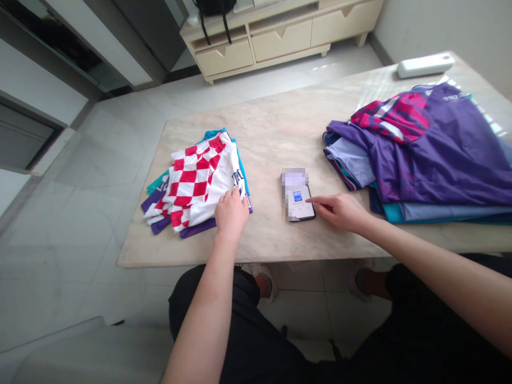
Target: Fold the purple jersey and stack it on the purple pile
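No box, tray or basket shows on the counter (272, 128); the garments lie in two loose heaps. Left of centre sits a folded stack (196, 184), its top piece a red-and-white checked shirt (198, 173) over purple and teal layers. At the right of the frame a larger, unfolded pile of shirts (420, 154) spreads toward the right border, purple on top with a pink-striped one near its upper part. A white flat device (425, 65) lies at the upper right, close to the counter's far corner.

Between the two heaps the counter is bare, and so is a wide strip toward its far edge. The near edge runs just under both hands, the folded stack reaching close to the near left corner.

A phone (299, 201) lies flat in the middle of the frame, screen lit, near the front edge. The right hand (340, 210) is just to its right, index finger stretched out with the tip on the phone's right edge, other fingers curled, holding nothing. The left hand (231, 212) rests palm down on the lower right corner of the folded stack, fingers loosely bent on the white cloth, well left of the phone.
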`<state>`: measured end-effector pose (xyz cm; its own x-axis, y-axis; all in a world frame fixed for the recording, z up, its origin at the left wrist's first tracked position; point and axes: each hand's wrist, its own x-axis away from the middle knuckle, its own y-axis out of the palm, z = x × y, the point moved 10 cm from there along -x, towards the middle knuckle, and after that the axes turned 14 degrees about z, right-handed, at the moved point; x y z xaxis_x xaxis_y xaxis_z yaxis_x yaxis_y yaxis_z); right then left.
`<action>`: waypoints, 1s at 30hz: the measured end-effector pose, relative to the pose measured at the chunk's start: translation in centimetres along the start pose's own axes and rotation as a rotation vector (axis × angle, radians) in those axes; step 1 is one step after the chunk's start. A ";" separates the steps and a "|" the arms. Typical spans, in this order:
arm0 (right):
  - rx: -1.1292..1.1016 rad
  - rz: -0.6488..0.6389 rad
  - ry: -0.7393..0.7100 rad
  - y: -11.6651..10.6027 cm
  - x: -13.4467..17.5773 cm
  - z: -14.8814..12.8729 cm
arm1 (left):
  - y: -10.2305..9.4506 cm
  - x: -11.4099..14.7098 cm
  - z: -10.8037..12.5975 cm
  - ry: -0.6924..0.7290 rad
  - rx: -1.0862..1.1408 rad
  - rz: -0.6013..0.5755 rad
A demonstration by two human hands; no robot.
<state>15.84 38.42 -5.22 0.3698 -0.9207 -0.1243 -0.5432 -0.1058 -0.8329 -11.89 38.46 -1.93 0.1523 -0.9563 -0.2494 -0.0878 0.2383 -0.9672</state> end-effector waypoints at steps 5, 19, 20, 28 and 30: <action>0.011 -0.059 -0.130 0.7 0.3 -1.0 | -0.1 0.0 0.1 0.002 -0.010 -0.005; -0.001 0.029 -0.022 -0.3 -0.2 0.0 | -0.2 0.1 0.3 0.018 -0.007 0.007; -0.009 0.036 -0.019 -0.3 -0.2 0.1 | -0.2 0.1 0.3 0.017 -0.008 0.007; -0.019 0.075 0.003 -0.7 -0.3 0.3 | -0.2 0.0 0.3 0.017 -0.013 0.020; -0.011 0.080 0.005 -0.8 -0.3 0.3 | -0.1 0.0 0.2 0.018 -0.020 0.028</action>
<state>16.43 38.90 -4.71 0.3215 -0.9281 -0.1876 -0.5789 -0.0359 -0.8146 -11.66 38.43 -1.84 0.1315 -0.9523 -0.2755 -0.1116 0.2619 -0.9586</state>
